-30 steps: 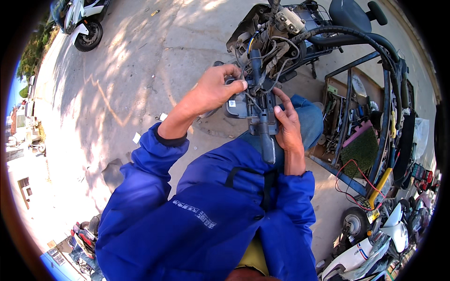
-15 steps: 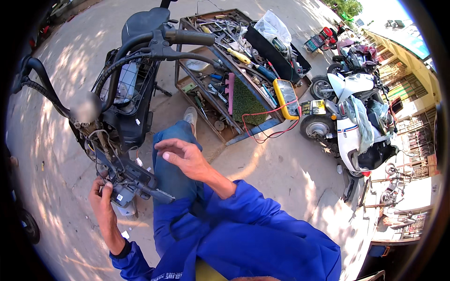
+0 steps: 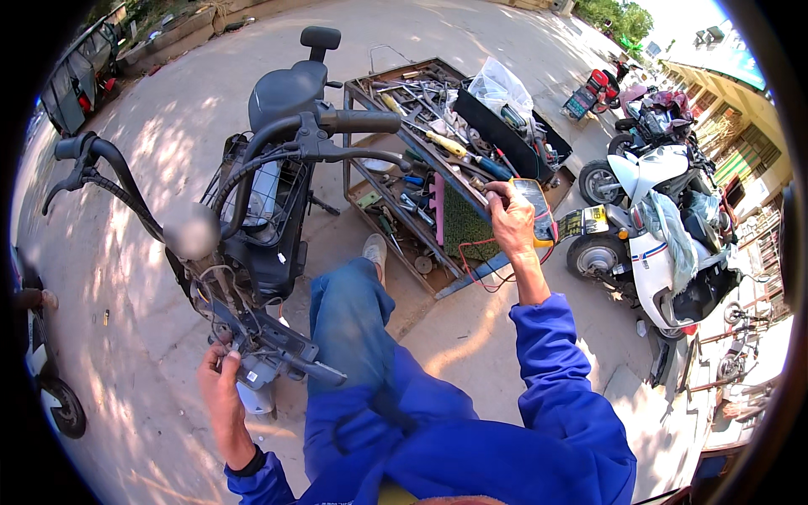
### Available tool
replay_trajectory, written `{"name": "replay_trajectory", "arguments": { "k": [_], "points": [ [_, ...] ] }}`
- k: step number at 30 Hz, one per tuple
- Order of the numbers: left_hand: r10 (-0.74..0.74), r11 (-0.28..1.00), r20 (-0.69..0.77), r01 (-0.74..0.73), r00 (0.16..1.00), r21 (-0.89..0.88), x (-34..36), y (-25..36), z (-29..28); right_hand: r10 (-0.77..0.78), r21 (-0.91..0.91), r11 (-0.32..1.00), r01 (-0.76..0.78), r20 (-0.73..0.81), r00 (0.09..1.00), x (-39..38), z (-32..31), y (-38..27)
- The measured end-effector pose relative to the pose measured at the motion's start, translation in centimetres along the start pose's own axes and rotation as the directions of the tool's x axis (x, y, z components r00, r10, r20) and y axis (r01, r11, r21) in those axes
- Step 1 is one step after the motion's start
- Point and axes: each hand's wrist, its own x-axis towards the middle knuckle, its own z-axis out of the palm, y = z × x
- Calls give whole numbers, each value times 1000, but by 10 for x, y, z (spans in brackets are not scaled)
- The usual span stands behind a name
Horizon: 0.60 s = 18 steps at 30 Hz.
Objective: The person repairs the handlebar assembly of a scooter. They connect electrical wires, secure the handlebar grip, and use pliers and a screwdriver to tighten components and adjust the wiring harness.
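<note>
My left hand is closed at the wired black plastic assembly hanging from a dismantled electric scooter's front column; what its fingertips hold is too small to make out. My right hand reaches over the edge of a metal tool cart with curled fingers, just left of a yellow multimeter with red and black leads; whether it grips something there is hidden. The cart holds screwdrivers, pliers, a green mat and a black box with a plastic bag on it.
The scooter's handlebars and seat stand left of the cart. Several parked scooters line the right side beside a yellow building. Another two-wheeler is at the far left, with a person's foot near it. My knee is below the cart.
The view has swung right toward the cart. My right hand has left the black assembly and moved up and right to the cart beside the multimeter; my left hand stays at the assembly.
</note>
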Motion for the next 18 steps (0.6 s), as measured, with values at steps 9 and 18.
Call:
{"name": "replay_trajectory", "arguments": {
  "k": [9,18],
  "points": [
    [14,998,30,-15,999,62,6,0,2,-68,-736,651,185,186,980,119,33,77],
    [59,968,-13,-54,998,247,-10,17,1,-276,-634,641,432,334,901,133,78,46]
  ]
}}
